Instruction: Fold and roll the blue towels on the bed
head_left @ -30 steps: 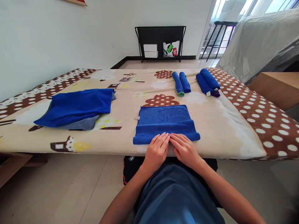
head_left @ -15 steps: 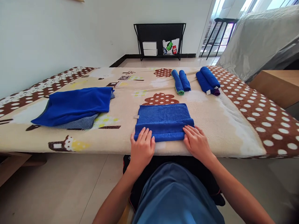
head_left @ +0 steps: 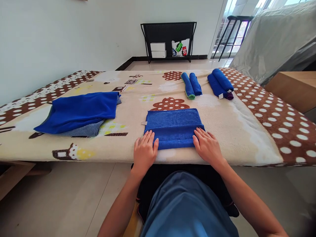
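Note:
A blue towel [head_left: 172, 126] lies folded on the patterned blanket [head_left: 222, 131] right in front of me, its near part rolled into a thick band. My left hand [head_left: 144, 152] lies flat at the band's left end, fingers stretched out. At the right end rests my right hand [head_left: 207, 147], fingers also extended and touching the towel. Neither hand grips anything.
A loose pile of blue towels [head_left: 79, 112] lies at the left. Rolled towels lie further back: a pair with a green edge [head_left: 191, 85] and a pair with a purple end [head_left: 220, 84]. A black rack [head_left: 169, 41] stands by the wall, a wooden table [head_left: 293, 89] at right.
My hands, together at the middle of the towel's near edge a second ago, slid apart to its two ends. The near band has become narrower and thicker.

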A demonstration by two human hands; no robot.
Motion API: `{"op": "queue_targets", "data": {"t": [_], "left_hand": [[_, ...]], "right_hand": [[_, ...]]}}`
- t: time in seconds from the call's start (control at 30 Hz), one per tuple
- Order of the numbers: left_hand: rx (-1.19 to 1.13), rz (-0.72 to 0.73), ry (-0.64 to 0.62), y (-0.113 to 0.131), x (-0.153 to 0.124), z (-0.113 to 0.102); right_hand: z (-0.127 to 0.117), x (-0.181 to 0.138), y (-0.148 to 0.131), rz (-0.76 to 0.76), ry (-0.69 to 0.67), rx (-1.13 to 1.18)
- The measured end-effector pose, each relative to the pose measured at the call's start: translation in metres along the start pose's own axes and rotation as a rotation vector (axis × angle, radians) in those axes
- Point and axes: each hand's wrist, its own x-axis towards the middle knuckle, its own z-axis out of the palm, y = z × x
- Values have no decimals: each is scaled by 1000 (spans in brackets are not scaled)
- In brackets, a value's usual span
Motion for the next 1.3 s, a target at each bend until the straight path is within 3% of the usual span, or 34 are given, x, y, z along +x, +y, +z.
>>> {"op": "queue_targets", "data": {"t": [0.13,0.27,0.33,0.4,0.53,0.63,0.77,0.9,0.97,1.03,1.13,1.23,1.3], "left_hand": [[-16,-2,35,16,3,3],[-116,165,-165,54,18,9],[-123,181,-232,62,25,10],[-96,104,-229,54,28,8],[-47,-118,-131,7,21,0],[5,-178,-72,-18,11,-7],[41,-89,-57,2,13,-7],[-96,117,-235,45,27,4],[-107,135,-287,54,33,9],[-64,60,-277,48,34,9],[-5,-78,-238,20,29,3],[0,-109,-243,-9,20,-7],[19,-96,-243,-15,17,-11]], "right_hand": [[-3,3,-15,-7,-10,-2],[1,15,-50,-161,-115,135],[3,21,-57,-163,-163,165],[5,25,-51,-107,-169,157],[3,22,-13,68,-121,94],[-2,17,6,136,-110,48],[-4,17,-14,72,-119,43],[1,29,-51,-132,-228,167],[4,35,-57,-146,-255,185],[6,38,-49,-83,-237,163],[4,34,-20,60,-189,102],[0,24,8,163,-167,63],[-3,19,13,171,-153,31]]}}
